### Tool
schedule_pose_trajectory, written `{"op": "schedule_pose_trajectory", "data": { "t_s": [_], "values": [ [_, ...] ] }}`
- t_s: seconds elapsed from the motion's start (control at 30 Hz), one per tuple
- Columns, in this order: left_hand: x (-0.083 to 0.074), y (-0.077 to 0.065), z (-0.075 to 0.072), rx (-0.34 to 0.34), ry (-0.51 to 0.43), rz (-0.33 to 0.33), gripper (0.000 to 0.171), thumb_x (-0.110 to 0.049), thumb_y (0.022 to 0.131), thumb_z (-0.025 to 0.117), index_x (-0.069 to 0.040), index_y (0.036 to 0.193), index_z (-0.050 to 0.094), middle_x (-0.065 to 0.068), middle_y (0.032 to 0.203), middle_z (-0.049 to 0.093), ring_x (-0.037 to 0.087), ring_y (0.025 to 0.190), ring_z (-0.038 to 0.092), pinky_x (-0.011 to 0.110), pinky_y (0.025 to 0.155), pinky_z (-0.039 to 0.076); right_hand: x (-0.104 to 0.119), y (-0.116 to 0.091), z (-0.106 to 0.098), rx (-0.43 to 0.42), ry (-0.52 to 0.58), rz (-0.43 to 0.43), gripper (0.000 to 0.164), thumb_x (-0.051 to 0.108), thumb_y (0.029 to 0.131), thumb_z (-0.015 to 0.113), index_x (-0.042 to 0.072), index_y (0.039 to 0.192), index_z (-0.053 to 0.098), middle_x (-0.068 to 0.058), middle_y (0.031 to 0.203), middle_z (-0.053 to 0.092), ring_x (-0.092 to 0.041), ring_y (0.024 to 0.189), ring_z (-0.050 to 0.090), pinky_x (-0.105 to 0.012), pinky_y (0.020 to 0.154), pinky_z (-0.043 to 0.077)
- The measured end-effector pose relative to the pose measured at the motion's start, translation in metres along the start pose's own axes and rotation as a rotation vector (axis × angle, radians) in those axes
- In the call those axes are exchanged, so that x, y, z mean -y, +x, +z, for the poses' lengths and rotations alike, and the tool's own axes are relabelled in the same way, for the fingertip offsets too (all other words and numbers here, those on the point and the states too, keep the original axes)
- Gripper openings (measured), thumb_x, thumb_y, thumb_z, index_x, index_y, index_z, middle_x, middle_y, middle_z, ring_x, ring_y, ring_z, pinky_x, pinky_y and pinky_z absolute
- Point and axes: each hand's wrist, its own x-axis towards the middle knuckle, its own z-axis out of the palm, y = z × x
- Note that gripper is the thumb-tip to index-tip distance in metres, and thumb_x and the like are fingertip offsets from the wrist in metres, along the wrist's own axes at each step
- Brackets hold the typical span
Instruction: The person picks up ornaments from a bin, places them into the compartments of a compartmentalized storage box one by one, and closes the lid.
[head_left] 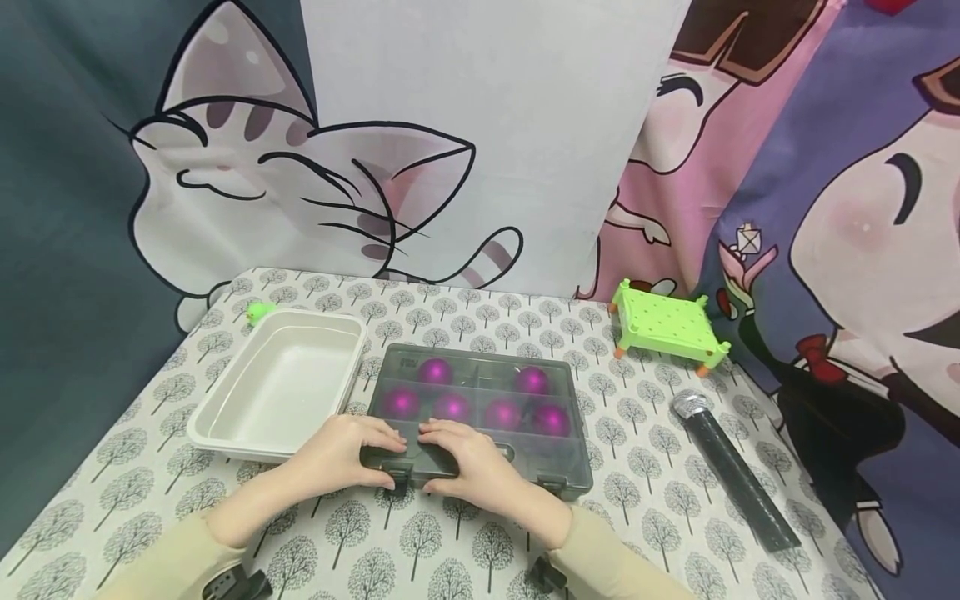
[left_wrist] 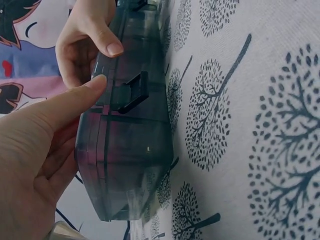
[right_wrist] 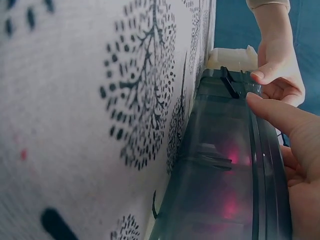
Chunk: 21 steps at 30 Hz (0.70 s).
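Observation:
A smoky, see-through plastic storage box (head_left: pixel 480 367) with a flat lid lies on the table, several purple balls (head_left: pixel 504 412) showing through its compartments. At its front left corner, my left hand (head_left: pixel 341 454) grips the lid edge, thumb by the front rim and fingers over the top. Close beside it, my right hand (head_left: pixel 472 467) holds the same edge, its thumb at the rim too. Between the two thumbs, a dark latch (left_wrist: pixel 132 93) sticks out from the front wall in the left wrist view. Another latch (head_left: pixel 551 483) sits farther right. The lid looks down on the box.
Left of the box stands a white plastic tray (head_left: pixel 273 383), with a small green object (head_left: pixel 259 312) behind it. A black microphone (head_left: pixel 735 471) lies to the right. A green toy bed (head_left: pixel 667 323) stands at the back right, by the printed curtain.

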Motion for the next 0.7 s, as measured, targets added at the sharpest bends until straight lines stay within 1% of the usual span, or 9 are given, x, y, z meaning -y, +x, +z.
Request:
{"op": "schedule_pose_trajectory", "data": {
  "t_s": [0.3,0.57,0.7],
  "values": [
    [0.0033,0.0001,-0.0014,0.026,-0.011,0.012,0.038,-0.028,0.064,0.088,-0.016,0.098,0.077,-0.002,0.102,0.074,0.022,0.096,0.069,0.05,0.088,0.055,0.0022,0.0006,-0.0005,0.012,-0.011,-0.007,0.062,0.028,0.077,0.082,0.007,0.13,0.059,-0.007,0.142,0.055,-0.024,0.135,0.048,-0.047,0.113,0.038],
    [0.0046,0.001,0.0016,0.019,-0.022,0.017,0.037,-0.029,0.063,0.089,-0.018,0.097,0.078,-0.006,0.1,0.073,0.019,0.095,0.068,0.048,0.087,0.055,0.0014,-0.0006,0.0004,0.014,-0.012,0.01,0.061,0.027,0.076,0.082,0.008,0.13,0.06,-0.005,0.142,0.055,-0.023,0.135,0.048,-0.05,0.112,0.039],
    [0.0051,0.0025,0.0016,0.035,-0.025,0.013,0.039,-0.031,0.062,0.089,-0.019,0.097,0.078,-0.006,0.099,0.072,0.019,0.095,0.067,0.048,0.087,0.055,0.0013,-0.0011,0.0015,0.001,-0.009,0.013,0.061,0.027,0.076,0.082,0.008,0.13,0.06,-0.006,0.142,0.055,-0.023,0.135,0.049,-0.052,0.11,0.041]
  ]
}}
